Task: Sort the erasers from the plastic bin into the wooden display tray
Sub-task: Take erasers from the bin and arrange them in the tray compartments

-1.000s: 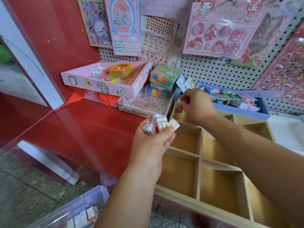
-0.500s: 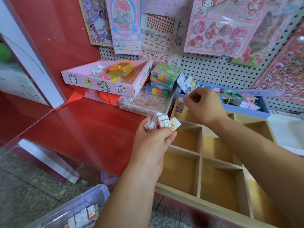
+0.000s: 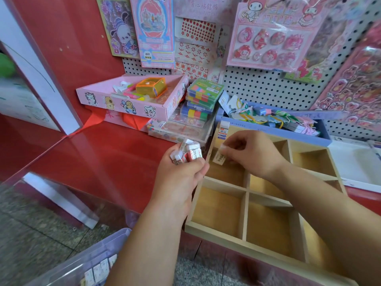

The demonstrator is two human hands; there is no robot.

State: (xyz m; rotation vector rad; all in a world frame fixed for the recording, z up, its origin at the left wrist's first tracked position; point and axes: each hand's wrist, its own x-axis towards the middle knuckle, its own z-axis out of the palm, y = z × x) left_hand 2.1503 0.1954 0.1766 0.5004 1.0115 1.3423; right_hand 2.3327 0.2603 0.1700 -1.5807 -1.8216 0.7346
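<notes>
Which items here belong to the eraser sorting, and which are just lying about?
In the job: left hand, its erasers, right hand, its pinched eraser, tray, bin.
Lying about: pink box, blue box, sticker sheets.

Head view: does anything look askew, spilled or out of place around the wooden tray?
Nothing is spilled or damaged. The wooden tray seems to jut past the front edge of the red counter at its near corner. The pink box behind seems to sit tilted on other goods rather than flat.
</notes>
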